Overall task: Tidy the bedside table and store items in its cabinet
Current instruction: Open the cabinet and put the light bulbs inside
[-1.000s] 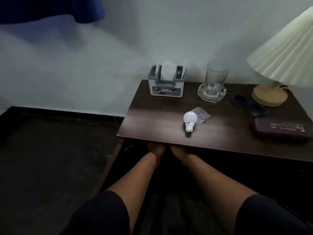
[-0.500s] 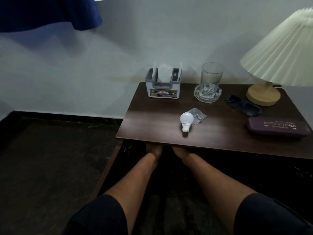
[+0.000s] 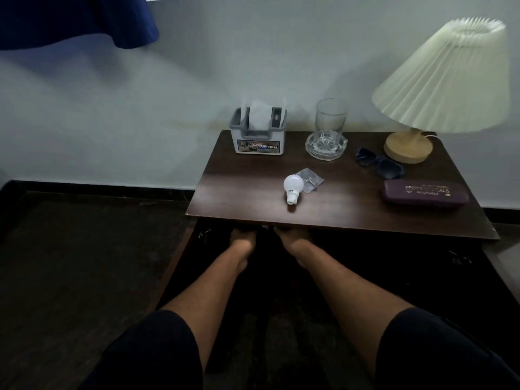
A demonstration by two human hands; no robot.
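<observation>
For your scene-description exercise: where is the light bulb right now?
In the head view, the light bulb lies near the tabletop's front edge, left of centre, beside a small clear packet.

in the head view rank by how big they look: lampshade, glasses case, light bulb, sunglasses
1. lampshade
2. glasses case
3. sunglasses, somewhat smaller than the case
4. light bulb

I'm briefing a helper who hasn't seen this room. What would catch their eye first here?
Probably the big pleated cream lamp at the table's back right corner, then the white light bulb lying on its side near the front edge of the dark bedside table. Below that edge, the left hand and right hand reach under the tabletop, fingers hidden.
</observation>
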